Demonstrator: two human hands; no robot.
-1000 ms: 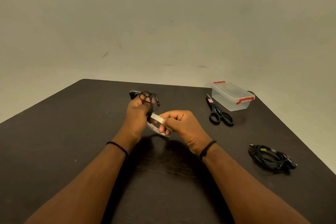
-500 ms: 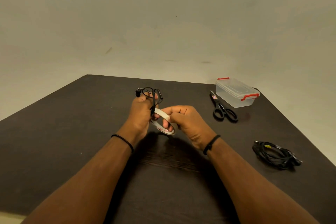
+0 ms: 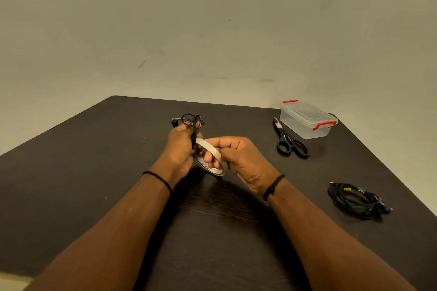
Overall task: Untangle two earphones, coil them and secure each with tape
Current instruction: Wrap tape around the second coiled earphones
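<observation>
1. Both forearms reach in from the 6 o'clock edge and meet above the middle of the dark desk point(image 3: 94, 172), each wrist wearing a thin black band.
2. The left hand point(image 3: 181, 149) is curled tight, its grip closed on a coiled black earphone point(image 3: 192, 123) whose loops and plug stick out at 12 o'clock from the fist.
3. The right hand point(image 3: 243, 160) is closed on a roll of pale tape point(image 3: 211, 157), fingers through its core, the roll touching the coil's lower end.
4. A second bundled earphone point(image 3: 357, 201) lies on the desk at 4 o'clock of the hands, well apart.
5. Black scissors point(image 3: 289, 142) lie at 2 o'clock, just beside a clear lidded box point(image 3: 307, 120) with red clips.
6. The loose tape end is hard to make out; both elbows are cut off.
</observation>
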